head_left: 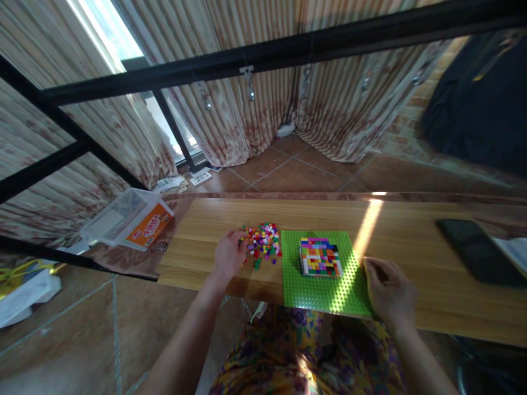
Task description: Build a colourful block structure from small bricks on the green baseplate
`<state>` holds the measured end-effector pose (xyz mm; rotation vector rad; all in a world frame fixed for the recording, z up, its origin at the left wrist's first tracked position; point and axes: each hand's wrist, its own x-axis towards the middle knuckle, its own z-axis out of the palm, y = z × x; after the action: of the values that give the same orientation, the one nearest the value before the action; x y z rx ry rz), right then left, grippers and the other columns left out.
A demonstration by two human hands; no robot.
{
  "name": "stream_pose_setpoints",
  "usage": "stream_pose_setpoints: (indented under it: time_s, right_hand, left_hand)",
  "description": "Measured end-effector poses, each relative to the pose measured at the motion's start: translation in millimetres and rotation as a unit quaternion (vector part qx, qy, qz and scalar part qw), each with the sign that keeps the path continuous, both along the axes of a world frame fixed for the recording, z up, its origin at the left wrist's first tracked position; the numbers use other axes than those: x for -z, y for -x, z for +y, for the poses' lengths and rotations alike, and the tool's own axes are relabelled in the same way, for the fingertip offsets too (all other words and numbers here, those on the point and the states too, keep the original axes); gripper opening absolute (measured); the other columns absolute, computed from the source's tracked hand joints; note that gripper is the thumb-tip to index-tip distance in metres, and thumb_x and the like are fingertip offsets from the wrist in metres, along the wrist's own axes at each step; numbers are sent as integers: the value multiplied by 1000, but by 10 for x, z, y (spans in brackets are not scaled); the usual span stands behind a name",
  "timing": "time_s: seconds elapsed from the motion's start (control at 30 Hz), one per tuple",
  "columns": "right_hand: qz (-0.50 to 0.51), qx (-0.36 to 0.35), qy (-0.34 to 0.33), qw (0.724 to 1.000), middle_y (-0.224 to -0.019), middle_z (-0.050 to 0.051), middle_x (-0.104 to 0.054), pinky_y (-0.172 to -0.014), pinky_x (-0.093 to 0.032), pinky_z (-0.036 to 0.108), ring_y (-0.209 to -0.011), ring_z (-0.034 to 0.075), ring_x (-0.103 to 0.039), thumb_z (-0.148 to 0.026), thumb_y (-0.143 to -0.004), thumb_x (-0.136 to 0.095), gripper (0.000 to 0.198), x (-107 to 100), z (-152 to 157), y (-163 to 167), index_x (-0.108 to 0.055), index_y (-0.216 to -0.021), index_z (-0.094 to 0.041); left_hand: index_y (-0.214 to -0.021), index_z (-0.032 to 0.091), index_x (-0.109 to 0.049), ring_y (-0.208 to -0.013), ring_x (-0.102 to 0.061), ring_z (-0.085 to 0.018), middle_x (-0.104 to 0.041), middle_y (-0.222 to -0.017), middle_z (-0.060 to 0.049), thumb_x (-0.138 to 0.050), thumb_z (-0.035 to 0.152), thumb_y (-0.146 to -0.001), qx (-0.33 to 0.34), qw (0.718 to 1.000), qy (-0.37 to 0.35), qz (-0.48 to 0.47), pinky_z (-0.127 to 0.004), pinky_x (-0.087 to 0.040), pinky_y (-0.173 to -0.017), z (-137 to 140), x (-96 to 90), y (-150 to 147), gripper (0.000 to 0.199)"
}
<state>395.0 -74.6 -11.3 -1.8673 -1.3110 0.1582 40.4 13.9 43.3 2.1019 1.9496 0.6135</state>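
A loose pile of small coloured toy bricks [265, 240] lies on the wooden table. At its left edge is my left hand [231, 253], fingers bent and fingertips drawn together among the outermost bricks. Whatever they pinch, if anything, is too small to see. Right of the pile lies a green studded baseplate [296, 291], bearing a compact, roughly rectangular block of multicoloured bricks [320, 258]. My right hand [390, 292] rests against the baseplate's right edge with its fingers curled; their tips and anything inside them are hidden.
A dark phone-like slab [480, 249] lies on the table [415, 230] at the right. Off the table's left end stands a clear plastic box [123, 216] with an orange label. Black metal bars [284, 52] cross in front of the curtains.
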Motion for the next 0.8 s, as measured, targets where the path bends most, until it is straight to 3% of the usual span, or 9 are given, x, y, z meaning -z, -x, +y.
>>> stream_pose_setpoints:
  time_s: [0.3, 0.8]
  right_hand:
    - [10, 16, 10, 1000, -91, 9, -71, -67, -47, 32, -79, 23, -65, -43, -84, -52, 31, 2, 20, -2, -71, -86, -18]
    - [5, 11, 3, 1000, -88, 9, -71, -68, -47, 33, -77, 23, -64, -40, -84, -53, 29, 0, 32, 3, -71, -85, -18]
  left_hand:
    - [-98, 17, -69, -99, -60, -22, -67, -99, -9, -53, 14, -84, -16, 995, 34, 96, -33, -45, -92, 226, -31, -137, 21]
    - [-104, 21, -65, -91, -63, -22, -70, -96, -6, -56, 19, -83, 10, 985, 97, 146, -32, -45, -83, 239, -159, -231, 22]
